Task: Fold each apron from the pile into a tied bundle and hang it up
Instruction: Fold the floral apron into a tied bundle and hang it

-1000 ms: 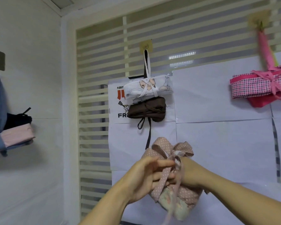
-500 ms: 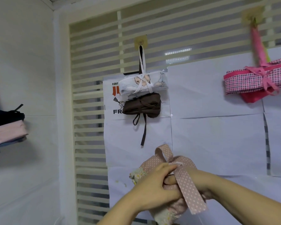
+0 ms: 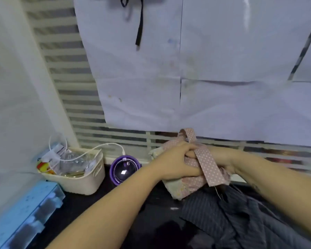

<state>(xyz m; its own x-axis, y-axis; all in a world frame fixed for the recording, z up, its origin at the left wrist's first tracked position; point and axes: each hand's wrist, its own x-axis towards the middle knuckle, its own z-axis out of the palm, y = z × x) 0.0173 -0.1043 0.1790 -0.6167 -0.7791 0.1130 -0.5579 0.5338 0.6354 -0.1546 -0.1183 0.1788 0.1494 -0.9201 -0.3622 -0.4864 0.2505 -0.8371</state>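
Hands met on the pink dotted apron bundle (image 3: pixel 187 186), at the back edge of a striped grey apron pile (image 3: pixel 232 216) on the dark counter (image 3: pixel 151 221). The left hand (image 3: pixel 176 162) kept a closed grip round its front. The right hand (image 3: pixel 221 159) gripped the far side, with a dotted strap (image 3: pixel 208 169) draped over it.

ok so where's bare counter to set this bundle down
Bare counter shows in front of the basket beside the blue crate, and in a strip between the left forearm and the striped cloth. Crowded: cloth covers the right side; basket and purple jar fill the back.
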